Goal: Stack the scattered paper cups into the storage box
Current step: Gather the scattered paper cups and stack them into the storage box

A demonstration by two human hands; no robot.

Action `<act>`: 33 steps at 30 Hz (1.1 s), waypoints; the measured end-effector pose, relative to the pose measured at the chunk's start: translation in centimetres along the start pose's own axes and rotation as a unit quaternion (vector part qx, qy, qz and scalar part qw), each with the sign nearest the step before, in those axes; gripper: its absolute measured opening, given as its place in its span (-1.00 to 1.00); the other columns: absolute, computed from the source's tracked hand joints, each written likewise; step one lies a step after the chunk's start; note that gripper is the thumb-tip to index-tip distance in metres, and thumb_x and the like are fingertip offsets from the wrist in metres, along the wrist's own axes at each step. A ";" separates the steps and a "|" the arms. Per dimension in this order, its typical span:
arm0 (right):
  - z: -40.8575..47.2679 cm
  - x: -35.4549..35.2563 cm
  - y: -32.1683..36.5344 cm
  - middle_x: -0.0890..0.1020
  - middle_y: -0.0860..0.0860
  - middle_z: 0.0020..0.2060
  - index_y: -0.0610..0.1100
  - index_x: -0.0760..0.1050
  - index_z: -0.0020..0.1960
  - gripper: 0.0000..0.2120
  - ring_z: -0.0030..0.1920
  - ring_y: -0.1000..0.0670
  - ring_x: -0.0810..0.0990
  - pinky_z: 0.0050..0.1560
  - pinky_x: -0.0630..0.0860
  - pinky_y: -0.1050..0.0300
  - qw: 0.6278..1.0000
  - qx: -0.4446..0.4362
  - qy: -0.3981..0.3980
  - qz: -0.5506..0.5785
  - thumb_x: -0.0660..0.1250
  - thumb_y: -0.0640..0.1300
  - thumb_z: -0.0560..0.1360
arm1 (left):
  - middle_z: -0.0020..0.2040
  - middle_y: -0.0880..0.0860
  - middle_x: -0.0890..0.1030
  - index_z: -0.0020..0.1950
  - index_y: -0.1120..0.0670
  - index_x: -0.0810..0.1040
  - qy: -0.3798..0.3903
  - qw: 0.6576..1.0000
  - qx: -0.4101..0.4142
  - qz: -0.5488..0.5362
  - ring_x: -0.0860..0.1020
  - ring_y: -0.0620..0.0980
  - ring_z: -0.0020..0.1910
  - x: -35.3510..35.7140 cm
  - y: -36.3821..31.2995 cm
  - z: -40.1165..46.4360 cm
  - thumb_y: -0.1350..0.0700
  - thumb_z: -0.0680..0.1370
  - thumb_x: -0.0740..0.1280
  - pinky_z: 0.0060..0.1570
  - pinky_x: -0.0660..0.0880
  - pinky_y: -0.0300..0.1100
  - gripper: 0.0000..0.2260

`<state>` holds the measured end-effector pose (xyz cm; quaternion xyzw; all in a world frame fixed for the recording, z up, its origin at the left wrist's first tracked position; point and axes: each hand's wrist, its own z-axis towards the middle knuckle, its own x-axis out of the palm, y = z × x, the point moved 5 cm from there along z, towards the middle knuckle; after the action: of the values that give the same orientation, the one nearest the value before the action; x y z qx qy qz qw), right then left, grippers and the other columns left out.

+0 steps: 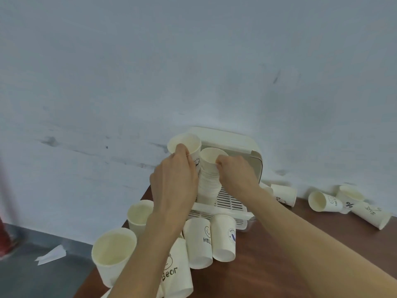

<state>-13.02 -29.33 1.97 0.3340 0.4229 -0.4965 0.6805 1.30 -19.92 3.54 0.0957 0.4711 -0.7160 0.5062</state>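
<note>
The left hand [174, 181] holds a single paper cup [187, 145] by its rim, fingers curled over the near edge, mouth up and tilted a little toward the wall. The right hand [234, 173] pinches the rim of the top cup of a tall stack of nested cups [209, 181], which stands slightly tilted on the slatted tray of the storage box [232, 203]. The single cup sits just beside the top of the stack, the 2 rims nearly touching. Both grips are closed on paper, neither loose.

The storage box is cream plastic, its lid [227, 140] raised behind the cups and leaning toward the pale blue wall [129, 82]. It rests at the far edge of a dark brown worktop [268, 265].

Loose cups lie around it. In front of the box, 2 lie on their sides, bottoms toward the camera: one printed with a smiley and "HEL" [198, 241], one with a round blue badge [223, 237]. A cup marked "Bear" [176, 269] lies under the left forearm. 2 cups stand mouth up at the left edge of the worktop, a near one [113, 254] and a farther one [139, 214]. To the right, one cup [283, 194] lies just beside the box, and a cluster of 3 [348, 203] lies well apart near the wall, one marked "%".

On the grey floor at lower left lies a scrap of white paper [51, 254].
</note>
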 end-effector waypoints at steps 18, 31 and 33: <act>-1.8 0.7 -0.4 0.43 -0.07 -0.28 -0.19 0.43 0.03 -0.82 -0.30 -0.10 0.32 -0.27 0.27 0.08 0.998 0.005 0.057 -0.030 0.10 -0.33 0.52 | -0.04 0.10 0.61 0.10 0.03 0.56 0.074 0.995 0.039 0.060 0.43 0.10 -0.17 6.4 2.5 4.2 0.07 0.65 0.14 -0.22 0.35 -0.10 -0.79; -2.3 3.6 -0.5 0.57 -0.14 -0.09 -0.20 0.27 0.20 -0.71 -0.25 -0.14 0.43 -0.33 0.29 0.05 0.997 -0.012 0.067 -0.021 0.20 -0.34 0.50 | -0.03 0.09 0.66 0.02 0.04 0.66 0.079 0.996 -0.010 -0.039 0.56 0.15 0.02 7.4 3.7 3.6 0.10 0.60 0.27 -0.05 0.54 0.03 -0.83; -2.4 3.8 -0.6 0.58 -0.13 -0.08 -0.19 0.28 0.19 -0.72 -0.19 -0.16 0.53 -0.33 0.27 0.06 0.998 -0.019 0.061 -0.028 0.20 -0.33 0.51 | 0.00 0.08 0.66 0.07 0.02 0.65 0.086 0.996 -0.016 -0.025 0.55 0.15 0.04 7.6 3.9 3.5 0.08 0.60 0.26 -0.05 0.52 0.00 -0.82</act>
<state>-13.60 -28.89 -2.52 0.3385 0.4818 -0.4864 0.6455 2.07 -27.62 -1.54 0.1369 0.5261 -0.7101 0.4474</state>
